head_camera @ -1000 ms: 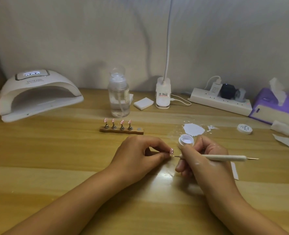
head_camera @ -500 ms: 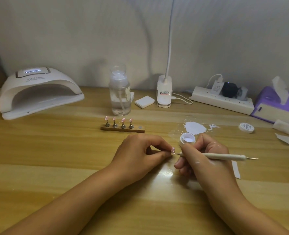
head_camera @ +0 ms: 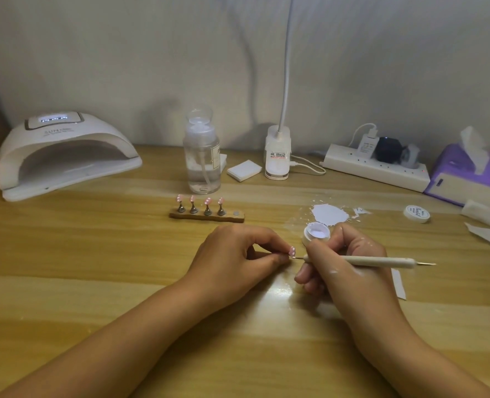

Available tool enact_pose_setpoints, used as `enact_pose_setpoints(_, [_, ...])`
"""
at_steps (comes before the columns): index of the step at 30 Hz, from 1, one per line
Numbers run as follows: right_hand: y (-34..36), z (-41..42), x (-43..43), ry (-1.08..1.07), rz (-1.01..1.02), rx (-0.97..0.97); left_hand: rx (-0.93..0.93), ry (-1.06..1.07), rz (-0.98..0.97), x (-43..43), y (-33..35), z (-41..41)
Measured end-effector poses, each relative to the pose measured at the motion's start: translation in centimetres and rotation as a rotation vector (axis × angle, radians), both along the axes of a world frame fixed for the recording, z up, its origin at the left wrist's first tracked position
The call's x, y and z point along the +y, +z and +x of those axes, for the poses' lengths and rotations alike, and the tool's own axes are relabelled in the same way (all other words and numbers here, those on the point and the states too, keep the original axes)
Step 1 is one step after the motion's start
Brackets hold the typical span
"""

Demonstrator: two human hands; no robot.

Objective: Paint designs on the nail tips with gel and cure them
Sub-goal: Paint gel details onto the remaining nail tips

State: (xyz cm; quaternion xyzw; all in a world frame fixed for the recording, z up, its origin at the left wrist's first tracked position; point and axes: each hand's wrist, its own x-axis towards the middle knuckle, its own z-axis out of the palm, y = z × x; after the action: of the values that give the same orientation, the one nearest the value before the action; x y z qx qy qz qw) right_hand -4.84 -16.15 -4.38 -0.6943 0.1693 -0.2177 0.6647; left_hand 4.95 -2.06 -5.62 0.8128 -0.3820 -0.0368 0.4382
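Left hand is pinching a small pink nail tip between thumb and forefinger, low over the wooden table, roughly dead centre. The tip stands more or less upright with its white-dotted face turned to the right. Right hand grips a white dotting pen like a pencil, fingers curled round it. The pen's long axis runs almost flat left to right: the working point aims left and sits right at the lower edge of the nail tip, and the spare metal point sticks out to the right past the hand. Just behind the right hand's knuckles there's a little white gel pot, open, with pale whitish gel in it. Can't tell if the fingers actually touch it. Its lid lies well off to the right, and a white smear is on the table just behind the pot. Further back is a wooden stand carrying four more pink tips with white dots, all upright in a row, plus one bare metal disc at its right end. Behind that is a clear pump bottle, around half full of clear liquid. The curing lamp sits at the far left, mouth facing the person, display lit. A purple tissue box at the far right has a tissue poking out.
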Motion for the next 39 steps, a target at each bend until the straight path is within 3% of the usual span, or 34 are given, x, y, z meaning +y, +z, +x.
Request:
enact_pose_setpoints(22, [-0.1,-0.3,-0.2,-0.058,0.052,-0.129,-0.015,-0.004,-0.01,0.0,-0.3,0.3])
enact_pose_setpoints(29, [-0.6,-0.4,-0.3,-0.106,-0.25,-0.223,0.018,0.023,-0.144,0.2,0.1,-0.1])
enact_pose_setpoints(39, [-0.6,-0.3,0.4,-0.05,-0.698,-0.142,0.19,-0.069,-0.296,0.3,1.3,-0.4])
